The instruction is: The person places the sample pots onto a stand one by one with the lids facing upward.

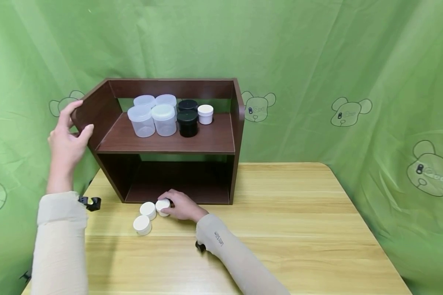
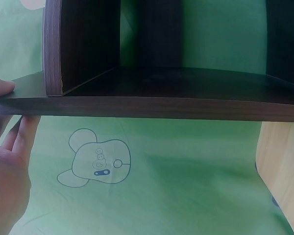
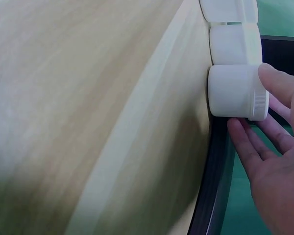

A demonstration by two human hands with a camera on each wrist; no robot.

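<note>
A dark brown wooden shelf [image 1: 206,139] stands on the wooden table [image 1: 299,229]. My left hand [image 1: 80,118] grips the front edge of its left side panel, thumb on one face and fingers on the other; the left wrist view shows the same hold, left hand [image 2: 7,147] on the shelf [image 2: 152,105]. Three small white jars sit on the table before the shelf's lower opening. My right hand [image 1: 173,204] holds the nearest-to-shelf white jar [image 1: 162,206], thumb and fingers curled round it. In the right wrist view, the right hand [image 3: 272,115] is round that white jar [image 3: 235,90].
Two more white jars [image 1: 148,210] [image 1: 142,225] lie just left of the held one, touching in a row. The upper shelf carries several clear jars [image 1: 153,116], two black jars [image 1: 187,121] and one small white jar [image 1: 205,114]. Green cloth hangs behind and beside the table.
</note>
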